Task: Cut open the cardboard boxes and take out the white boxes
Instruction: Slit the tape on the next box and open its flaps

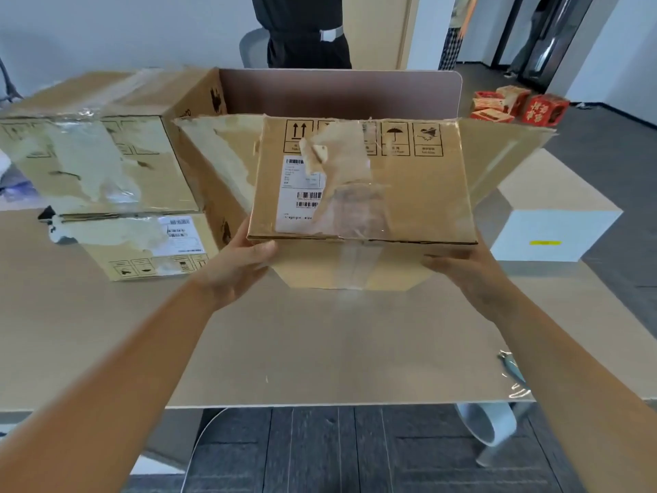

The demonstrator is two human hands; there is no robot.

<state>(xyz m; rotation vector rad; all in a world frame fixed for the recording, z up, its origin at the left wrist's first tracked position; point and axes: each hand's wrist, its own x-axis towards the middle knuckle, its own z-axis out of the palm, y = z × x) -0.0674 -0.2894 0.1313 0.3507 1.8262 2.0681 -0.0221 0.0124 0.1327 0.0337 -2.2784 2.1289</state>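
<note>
Three cardboard boxes: two taped ones stacked left of the held box, which is tipped label-up above the table, long axis left-right; left hand and right hand grip its lower corners; one white box right

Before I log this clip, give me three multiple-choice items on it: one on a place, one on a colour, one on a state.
1. Where does the white cube-shaped box sit?
A. at the table's right edge
B. on the taped boxes
C. in the left hand

2. What colour is the small mark on that white box?
A. red
B. yellow
C. blue

3. How is the brown cardboard box with barcode labels supported?
A. lying flat on the table
B. held by both hands, flaps splayed
C. stacked on the floor

Answers: 1 A, it stands right of the held box. 2 B, a yellow strip shows on its front. 3 B, the left hand and right hand grip its near corners.
</note>
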